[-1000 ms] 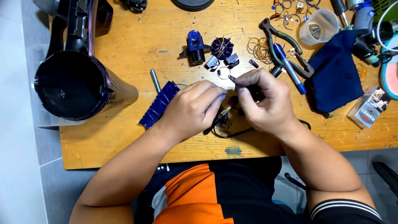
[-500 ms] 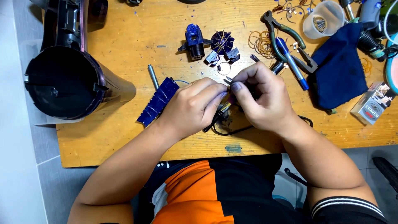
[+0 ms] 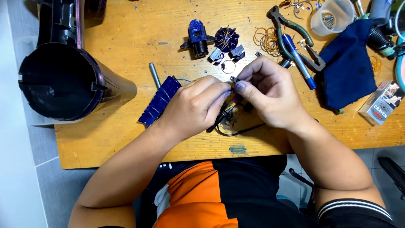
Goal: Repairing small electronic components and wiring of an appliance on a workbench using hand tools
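My left hand [image 3: 198, 107] and my right hand [image 3: 272, 95] meet over the middle of the wooden table [image 3: 126, 139]. Together they pinch a small dark part with black wires [image 3: 236, 131] trailing toward the table's front edge. My right thumb and forefinger hold a tiny metal piece [image 3: 233, 79] at its top. Most of the part is hidden by my fingers. A blue ribbed strip [image 3: 159, 101] lies just left of my left hand.
A large black cylindrical housing [image 3: 63, 84] lies at the left. Behind my hands are a blue motor part [image 3: 197, 37], a dark fan wheel [image 3: 226, 38], a metal rod [image 3: 154, 75], rubber bands [image 3: 265, 39], pliers [image 3: 295, 38], a blue pen [image 3: 298, 61], a navy cloth [image 3: 348, 67], a plastic cup [image 3: 331, 17].
My hands stay together on the small part, with only slight finger shifts. The view has shifted a little, so the table items sit differently in frame.
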